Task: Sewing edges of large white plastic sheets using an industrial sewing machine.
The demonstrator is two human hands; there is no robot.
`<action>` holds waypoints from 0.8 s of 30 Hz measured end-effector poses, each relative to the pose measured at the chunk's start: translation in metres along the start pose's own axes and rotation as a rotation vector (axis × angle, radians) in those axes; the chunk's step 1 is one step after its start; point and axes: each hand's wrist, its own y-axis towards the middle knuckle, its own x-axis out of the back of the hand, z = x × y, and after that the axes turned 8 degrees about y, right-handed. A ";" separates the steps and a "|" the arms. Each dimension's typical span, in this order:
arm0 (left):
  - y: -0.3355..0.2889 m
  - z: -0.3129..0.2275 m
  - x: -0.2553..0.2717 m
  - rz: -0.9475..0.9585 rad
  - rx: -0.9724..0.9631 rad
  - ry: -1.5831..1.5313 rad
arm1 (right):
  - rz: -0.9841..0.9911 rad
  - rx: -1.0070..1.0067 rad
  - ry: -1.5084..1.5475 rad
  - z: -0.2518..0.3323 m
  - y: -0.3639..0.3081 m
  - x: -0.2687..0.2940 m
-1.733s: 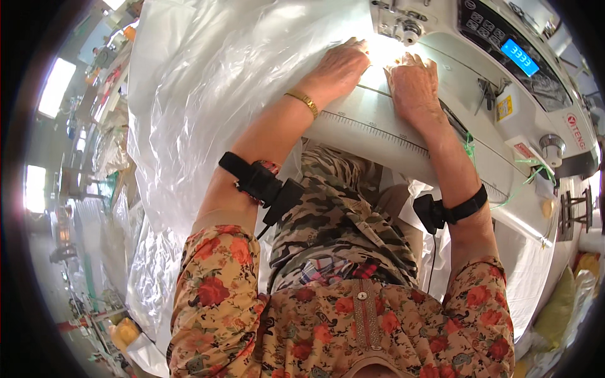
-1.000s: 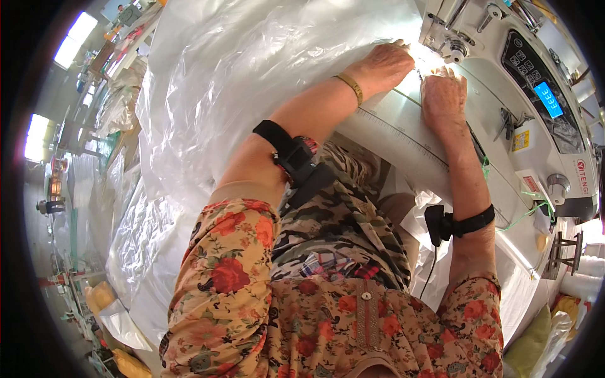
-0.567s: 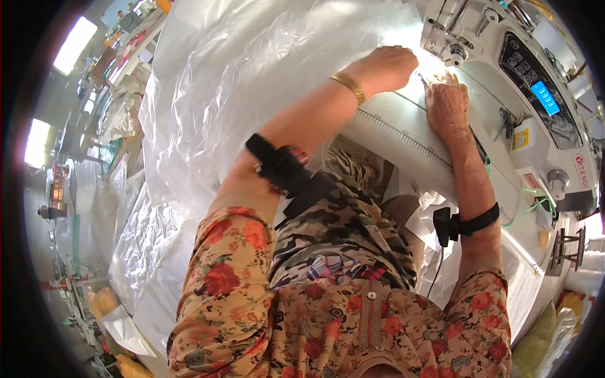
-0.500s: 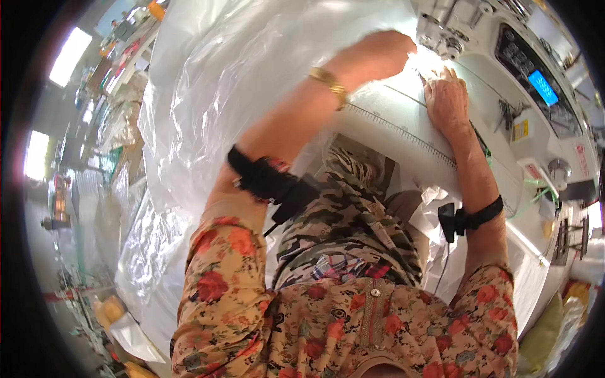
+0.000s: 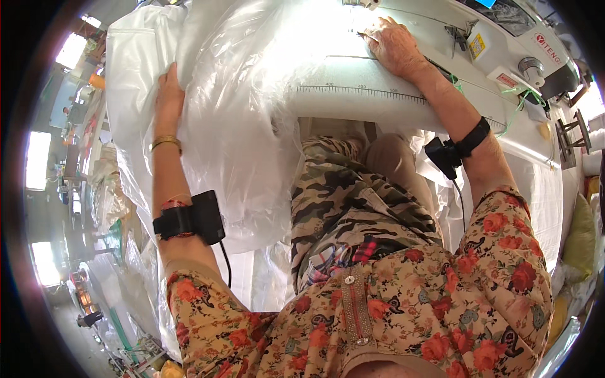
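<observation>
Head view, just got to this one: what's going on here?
A person is at a white sewing machine. Their left hand is on translucent plastic sheeting spread off to the left. Their right hand is on the machine's bed, fingertips beside the bright glare, which obscures what they touch.

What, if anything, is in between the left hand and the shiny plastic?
Nothing that I can see. The left hand is right against the plastic. The right hand is off to the side by the sewing machine, so it isn't in between.
</observation>
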 end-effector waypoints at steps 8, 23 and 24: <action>-0.043 0.048 -0.015 -0.125 0.047 0.300 | 0.020 -0.002 -0.003 0.013 0.007 -0.004; -0.075 0.213 0.094 -0.350 -0.048 0.596 | 0.325 -0.088 0.067 0.035 0.016 0.006; -0.065 0.124 0.098 -0.372 -0.073 0.551 | 0.335 -0.109 0.047 0.030 0.006 0.010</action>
